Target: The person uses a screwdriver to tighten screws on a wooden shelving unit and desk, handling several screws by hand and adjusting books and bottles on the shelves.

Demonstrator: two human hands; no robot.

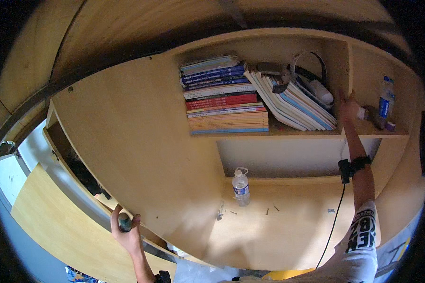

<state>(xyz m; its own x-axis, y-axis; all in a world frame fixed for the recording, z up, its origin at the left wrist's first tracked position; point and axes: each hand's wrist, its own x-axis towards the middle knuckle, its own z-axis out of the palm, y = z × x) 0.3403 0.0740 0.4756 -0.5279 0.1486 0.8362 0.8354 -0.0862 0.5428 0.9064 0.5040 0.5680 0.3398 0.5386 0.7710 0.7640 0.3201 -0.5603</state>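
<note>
My left hand (127,234) is closed around a dark green rounded thing (124,221), whose kind I cannot make out. It is held beside the edge of a large pale wooden side panel (127,141). My right arm reaches up to the shelf, where my right hand (348,109) grips the front edge of the upright shelf divider (348,70). Left of that hand, magazines (293,104) lean at a slant, topped by a white cylindrical thing (321,92) and a curved band (309,59). A small white item (362,113) lies just right of the hand.
Books (226,101) are piled flat on the shelf. A blue-labelled bottle (386,101) stands in the right compartment, near a purple cap (390,126). Below, a large clear bottle (241,188) and several screws (276,208) rest on the desk. A black cable (333,226) hangs from my right wrist.
</note>
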